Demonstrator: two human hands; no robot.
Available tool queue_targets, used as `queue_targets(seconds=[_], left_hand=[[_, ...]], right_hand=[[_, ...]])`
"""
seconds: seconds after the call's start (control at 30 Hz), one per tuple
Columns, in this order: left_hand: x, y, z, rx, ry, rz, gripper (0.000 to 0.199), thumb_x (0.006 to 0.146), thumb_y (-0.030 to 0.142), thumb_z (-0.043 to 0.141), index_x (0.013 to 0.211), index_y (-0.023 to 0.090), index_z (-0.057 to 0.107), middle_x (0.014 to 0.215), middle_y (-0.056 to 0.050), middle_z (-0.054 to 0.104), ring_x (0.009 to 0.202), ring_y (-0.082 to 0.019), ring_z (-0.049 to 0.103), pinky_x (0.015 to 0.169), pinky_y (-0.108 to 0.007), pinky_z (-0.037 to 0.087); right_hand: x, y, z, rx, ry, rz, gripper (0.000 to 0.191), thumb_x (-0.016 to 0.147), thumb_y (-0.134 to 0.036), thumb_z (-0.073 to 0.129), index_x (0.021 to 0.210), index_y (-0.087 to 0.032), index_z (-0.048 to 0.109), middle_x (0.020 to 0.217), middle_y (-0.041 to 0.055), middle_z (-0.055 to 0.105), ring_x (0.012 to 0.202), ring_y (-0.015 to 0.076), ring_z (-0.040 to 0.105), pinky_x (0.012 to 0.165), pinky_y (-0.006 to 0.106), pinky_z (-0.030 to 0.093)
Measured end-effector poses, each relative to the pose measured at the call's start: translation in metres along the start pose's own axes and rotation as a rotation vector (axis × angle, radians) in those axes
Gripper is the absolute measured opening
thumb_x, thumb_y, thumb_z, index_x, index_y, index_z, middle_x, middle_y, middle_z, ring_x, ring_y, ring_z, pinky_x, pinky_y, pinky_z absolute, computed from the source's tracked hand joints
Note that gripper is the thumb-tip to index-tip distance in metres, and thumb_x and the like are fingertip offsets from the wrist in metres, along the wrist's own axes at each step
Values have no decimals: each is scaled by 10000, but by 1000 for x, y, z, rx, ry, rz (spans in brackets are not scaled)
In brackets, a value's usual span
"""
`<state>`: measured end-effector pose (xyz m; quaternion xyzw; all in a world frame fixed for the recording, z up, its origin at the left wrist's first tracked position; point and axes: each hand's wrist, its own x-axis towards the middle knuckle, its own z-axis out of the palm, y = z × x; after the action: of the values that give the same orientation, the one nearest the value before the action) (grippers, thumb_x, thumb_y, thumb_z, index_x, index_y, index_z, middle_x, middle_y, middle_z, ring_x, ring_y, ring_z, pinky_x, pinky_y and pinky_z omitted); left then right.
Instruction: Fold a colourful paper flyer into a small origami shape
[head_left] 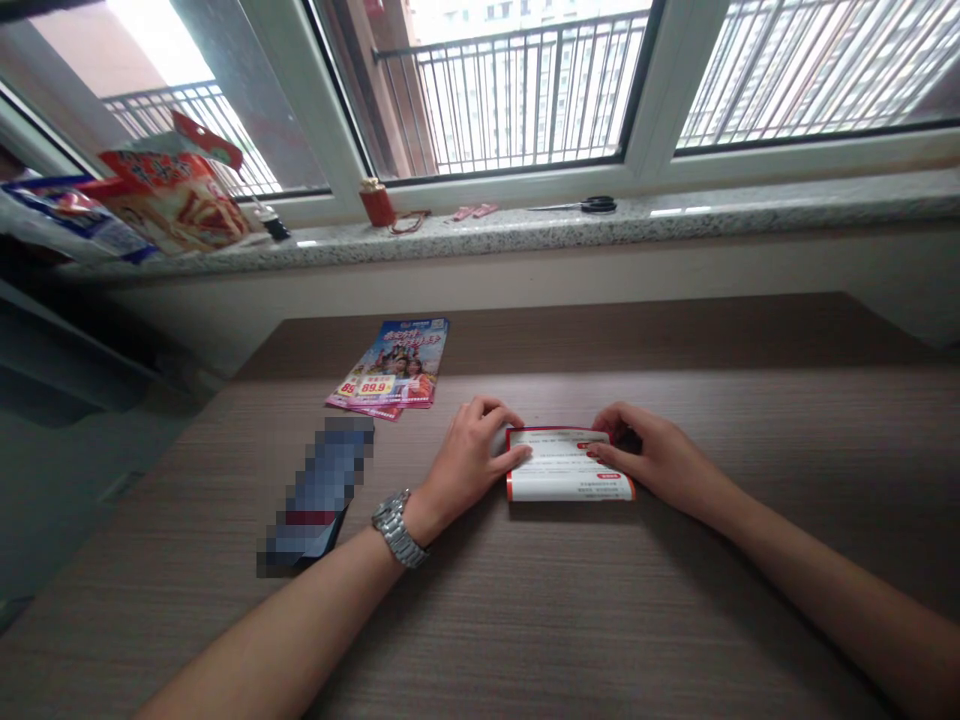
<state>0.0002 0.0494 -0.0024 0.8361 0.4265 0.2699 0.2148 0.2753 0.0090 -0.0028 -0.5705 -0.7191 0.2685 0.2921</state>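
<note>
In the head view, taking the printed sheet (555,472) as the dial's centre and twelve as the window side, the left hand (469,448) pinches it from nine o'clock and the right hand (660,452) from three. Each pinch is nearly closed on the paper: thumb over the printed face, fingers curled at the far corner, probably because light paper needs support at both ends to stay spread. The sheet is over the table (480,630), bowed slightly, with shadow under its near edge; whether it touches the wood there, I cannot tell. At ten o'clock the leaflets (397,365) lie stacked, a little fanned, apparently set aside within reach. The pixelated dark slab (319,500), perhaps a phone, lies at nine, beyond the left hand and beside the left forearm. On the sill (480,232), likely used as a shelf, scissors (598,205) lie at twelve, a red bottle (377,204) stands at eleven and snack bags (180,195) lean at ten.
</note>
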Motion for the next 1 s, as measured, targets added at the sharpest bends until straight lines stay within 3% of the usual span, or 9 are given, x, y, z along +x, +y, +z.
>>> queue_targets(seconds=[0.17,0.33,0.47,0.7,1.0], left_hand=[[0,2,-4,-86,18,3,192,879,308,749,1035,229,668,1104,-57,628,1064,-242,587,973,-395,470],[-1,4,-6,-413,-8,-74,179,967,332,641,1098,210,627,953,-23,672,862,-158,638,784,-279,515],[-2,5,-1,-620,14,-104,237,956,323,658,1160,212,616,983,-30,705,898,-156,677,769,-256,536],[-4,5,3,-596,73,-135,198,926,325,699,1079,203,677,948,-27,702,861,-150,667,776,-260,552],[-4,5,4,-592,71,-148,204,916,322,711,1076,195,694,953,-31,707,847,-146,665,784,-269,564]], right_hand=[[-3,-1,0,201,19,57,220,849,-438,704,924,-239,646,772,-8,631,703,184,589,641,318,472],[-4,-4,-3,483,-4,170,328,781,-509,772,909,-247,623,833,20,703,736,214,658,676,363,544],[-5,-7,-4,537,7,199,362,759,-540,790,913,-256,626,879,39,740,775,239,692,713,405,584],[-9,-9,2,534,86,207,342,786,-535,772,932,-251,650,748,5,680,683,208,656,632,351,564],[-11,-6,7,473,152,224,341,802,-565,751,908,-249,678,746,19,691,674,214,645,620,353,544]])
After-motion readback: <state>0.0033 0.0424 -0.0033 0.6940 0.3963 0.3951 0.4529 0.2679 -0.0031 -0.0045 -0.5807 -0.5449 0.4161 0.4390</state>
